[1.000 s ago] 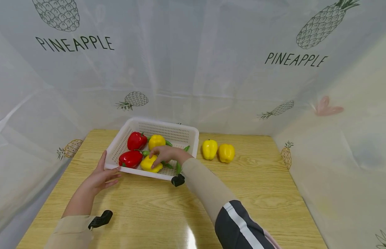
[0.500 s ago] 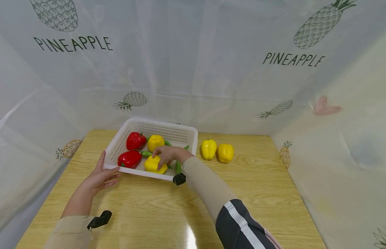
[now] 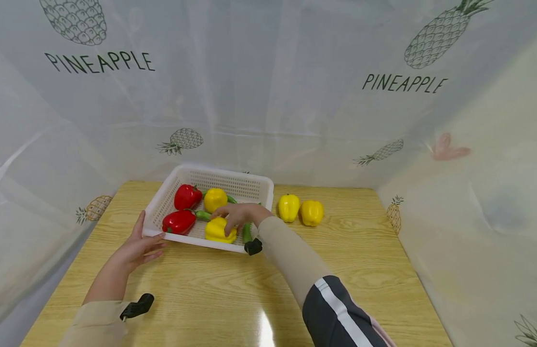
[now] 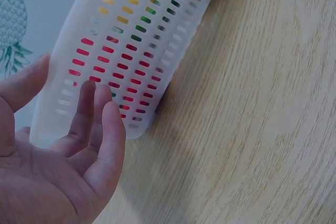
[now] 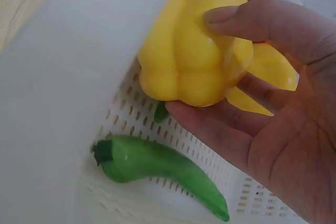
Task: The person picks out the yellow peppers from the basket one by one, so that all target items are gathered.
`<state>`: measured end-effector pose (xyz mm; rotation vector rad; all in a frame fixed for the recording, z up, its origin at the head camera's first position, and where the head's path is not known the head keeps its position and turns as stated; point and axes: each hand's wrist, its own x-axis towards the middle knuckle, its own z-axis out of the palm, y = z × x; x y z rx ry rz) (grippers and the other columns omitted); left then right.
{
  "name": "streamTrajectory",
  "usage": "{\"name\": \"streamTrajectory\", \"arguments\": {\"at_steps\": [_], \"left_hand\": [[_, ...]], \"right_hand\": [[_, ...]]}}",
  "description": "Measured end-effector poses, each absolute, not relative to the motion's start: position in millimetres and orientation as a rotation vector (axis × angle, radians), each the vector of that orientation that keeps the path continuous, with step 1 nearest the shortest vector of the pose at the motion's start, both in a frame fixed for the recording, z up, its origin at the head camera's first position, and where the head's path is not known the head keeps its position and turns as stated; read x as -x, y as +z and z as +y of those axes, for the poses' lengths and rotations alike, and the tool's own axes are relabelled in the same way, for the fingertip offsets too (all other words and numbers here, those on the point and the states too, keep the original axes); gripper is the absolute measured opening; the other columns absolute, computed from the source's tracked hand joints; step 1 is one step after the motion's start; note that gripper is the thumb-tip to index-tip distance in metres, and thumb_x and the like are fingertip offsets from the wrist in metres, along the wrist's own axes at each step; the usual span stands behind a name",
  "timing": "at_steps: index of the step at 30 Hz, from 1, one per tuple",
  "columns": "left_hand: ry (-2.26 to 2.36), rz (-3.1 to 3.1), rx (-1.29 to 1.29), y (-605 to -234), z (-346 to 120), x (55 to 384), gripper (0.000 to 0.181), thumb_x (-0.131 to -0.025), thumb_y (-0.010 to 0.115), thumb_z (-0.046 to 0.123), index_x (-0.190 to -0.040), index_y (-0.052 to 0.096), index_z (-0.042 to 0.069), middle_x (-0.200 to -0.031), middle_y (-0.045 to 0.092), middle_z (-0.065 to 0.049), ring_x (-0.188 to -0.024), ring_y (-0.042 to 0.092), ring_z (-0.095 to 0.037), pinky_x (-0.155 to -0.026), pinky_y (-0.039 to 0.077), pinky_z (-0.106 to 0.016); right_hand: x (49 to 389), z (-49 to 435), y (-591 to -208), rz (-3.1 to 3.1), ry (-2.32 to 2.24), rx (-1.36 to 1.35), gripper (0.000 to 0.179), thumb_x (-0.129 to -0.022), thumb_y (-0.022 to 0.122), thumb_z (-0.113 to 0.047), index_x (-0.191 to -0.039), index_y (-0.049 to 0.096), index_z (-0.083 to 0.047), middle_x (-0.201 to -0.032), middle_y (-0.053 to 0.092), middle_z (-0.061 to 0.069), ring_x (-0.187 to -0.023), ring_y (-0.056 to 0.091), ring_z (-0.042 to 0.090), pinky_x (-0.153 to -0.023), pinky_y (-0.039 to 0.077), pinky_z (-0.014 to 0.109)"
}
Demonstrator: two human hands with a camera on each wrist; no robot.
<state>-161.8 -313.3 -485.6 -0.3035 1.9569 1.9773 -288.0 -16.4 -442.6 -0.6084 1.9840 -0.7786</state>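
A white plastic basket (image 3: 225,176) with slotted walls stands at the back left of the table. Inside, my right hand (image 3: 240,213) grips a yellow bell pepper (image 3: 218,231), thumb on one side and fingers on the other in the right wrist view. Beside that pepper lies a curved green chili pepper (image 5: 157,162). My left hand (image 3: 136,248) rests at the basket's near left corner, thumb along the left side and fingers loosely extended by the front wall. Two red bell peppers (image 3: 188,197) and another yellow bell pepper (image 3: 215,200) also lie in the basket.
Two more yellow bell peppers (image 3: 288,208) sit side by side on the wooden table (image 3: 346,270), just right of the basket. A pineapple-print sheet (image 3: 251,96) hangs close behind the table and along its sides.
Within the basket, my right hand has shifted the yellow bell pepper to the right, uncovering more of a green vegetable beside the red peppers. My left hand keeps its place at the corner.
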Motion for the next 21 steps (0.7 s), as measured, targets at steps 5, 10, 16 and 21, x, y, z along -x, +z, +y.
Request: {"name": "streamTrajectory", "arguments": {"at_steps": [5, 10, 16, 21], "left_hand": [[1.98, 1.954, 0.304, -484.3, -311.6, 160.9, 0.104, -0.099, 0.059, 0.018, -0.145, -0.031, 0.042, -0.144, 0.022, -0.022, -0.09, 0.066, -0.014, -0.081, 0.056, -0.037], [1.979, 1.956, 0.29, -485.4, -311.6, 159.8, 0.103, -0.099, 0.058, 0.019, -0.145, -0.031, 0.042, -0.143, 0.022, -0.021, -0.089, 0.066, -0.013, -0.081, 0.056, -0.037], [1.977, 1.959, 0.275, -486.7, -312.6, 160.0, 0.102, -0.099, 0.058, 0.019, -0.145, -0.031, 0.042, -0.138, 0.027, -0.017, -0.091, 0.066, -0.014, -0.083, 0.055, -0.038], [1.969, 1.971, 0.26, -486.6, -312.7, 159.5, 0.102, -0.1, 0.058, 0.021, -0.145, -0.031, 0.042, -0.143, 0.023, -0.02, -0.092, 0.066, -0.014, -0.085, 0.055, -0.039]], "right_hand": [[288.8, -8.0, -439.7, 1.972, -0.767, 0.635, 0.073, -0.082, 0.072, 0.0, -0.146, 0.046, -0.026, -0.156, 0.025, 0.009, -0.134, 0.036, 0.025, -0.089, 0.052, 0.043], [288.4, 1.4, -432.4, 1.966, -0.76, 0.65, 0.075, -0.081, 0.073, 0.0, -0.145, 0.046, -0.028, -0.155, 0.024, 0.011, -0.13, 0.038, 0.024, -0.086, 0.053, 0.038], [287.3, 14.5, -423.3, 1.977, -0.756, 0.665, 0.078, -0.078, 0.074, 0.0, -0.144, 0.048, -0.033, -0.156, 0.023, 0.006, -0.127, 0.039, 0.022, -0.087, 0.053, 0.039], [286.9, 26.8, -417.4, 1.993, -0.76, 0.676, 0.08, -0.077, 0.075, -0.001, -0.143, 0.047, -0.036, -0.156, 0.023, 0.001, -0.124, 0.041, 0.022, -0.086, 0.053, 0.038]]}}
